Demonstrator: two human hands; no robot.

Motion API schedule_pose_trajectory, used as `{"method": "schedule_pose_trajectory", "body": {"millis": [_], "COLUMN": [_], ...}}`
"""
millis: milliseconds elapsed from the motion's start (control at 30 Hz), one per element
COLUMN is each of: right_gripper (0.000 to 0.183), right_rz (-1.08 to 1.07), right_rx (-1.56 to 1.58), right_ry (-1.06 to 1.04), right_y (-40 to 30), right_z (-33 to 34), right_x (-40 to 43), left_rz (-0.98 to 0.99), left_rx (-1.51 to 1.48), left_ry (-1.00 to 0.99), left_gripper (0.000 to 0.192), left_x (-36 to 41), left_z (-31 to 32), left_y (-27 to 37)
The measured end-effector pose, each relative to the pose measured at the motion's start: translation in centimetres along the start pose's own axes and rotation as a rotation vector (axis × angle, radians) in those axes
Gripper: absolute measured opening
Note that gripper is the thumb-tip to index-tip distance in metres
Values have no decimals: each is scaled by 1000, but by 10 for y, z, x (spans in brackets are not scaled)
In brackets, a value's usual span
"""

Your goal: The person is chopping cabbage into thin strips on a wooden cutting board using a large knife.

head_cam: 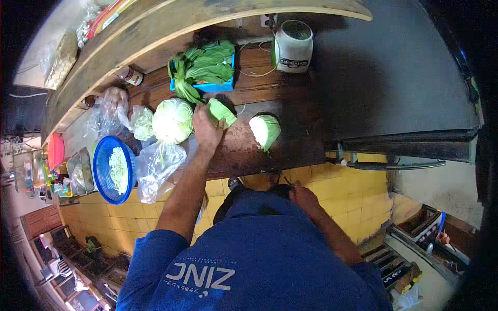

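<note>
With its fingers on a cut cabbage piece (pixel 220 113), my left hand (pixel 208 126) is over the wooden counter (pixel 239 151). A whole cabbage (pixel 173 120) lies close at its left. To the right, another cabbage piece (pixel 265 130) rests apart on the counter. Down by the counter's front edge, my right hand (pixel 305 198) is closed around a thin dark handle, perhaps a knife's (pixel 286 179); its blade cannot be made out. Shredded cabbage (pixel 118 170) fills part of a blue plastic basket (pixel 114 170) at the left.
Leafy greens (pixel 210 64) lie in a blue crate (pixel 218 87) behind. A white container (pixel 294 46) stands at the back right near a cable. Clear plastic bags (pixel 159 167) lie at the left, one holding pale contents (pixel 142 122). A wooden shelf edge (pixel 194 19) spans the top.
</note>
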State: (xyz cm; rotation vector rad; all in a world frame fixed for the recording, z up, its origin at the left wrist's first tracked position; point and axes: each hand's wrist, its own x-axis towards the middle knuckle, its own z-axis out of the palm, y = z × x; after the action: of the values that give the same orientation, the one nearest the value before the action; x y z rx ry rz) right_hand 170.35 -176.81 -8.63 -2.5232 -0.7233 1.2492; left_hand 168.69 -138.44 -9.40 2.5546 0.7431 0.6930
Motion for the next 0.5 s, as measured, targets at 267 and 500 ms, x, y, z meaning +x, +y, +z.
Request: {"method": "schedule_pose_trajectory", "body": {"millis": [267, 500], "right_gripper": [40, 43], "right_rz": [-21, -9], "right_rx": [147, 429], "right_ry": [168, 323], "right_y": [70, 11], "right_z": [-25, -65], "right_x": [-13, 8], "left_rz": [908, 130], "left_rx": [452, 277], "left_ry": [-999, -888], "left_gripper": [58, 59], "left_x": [26, 19], "left_z": [20, 3], "left_y": [126, 107]}}
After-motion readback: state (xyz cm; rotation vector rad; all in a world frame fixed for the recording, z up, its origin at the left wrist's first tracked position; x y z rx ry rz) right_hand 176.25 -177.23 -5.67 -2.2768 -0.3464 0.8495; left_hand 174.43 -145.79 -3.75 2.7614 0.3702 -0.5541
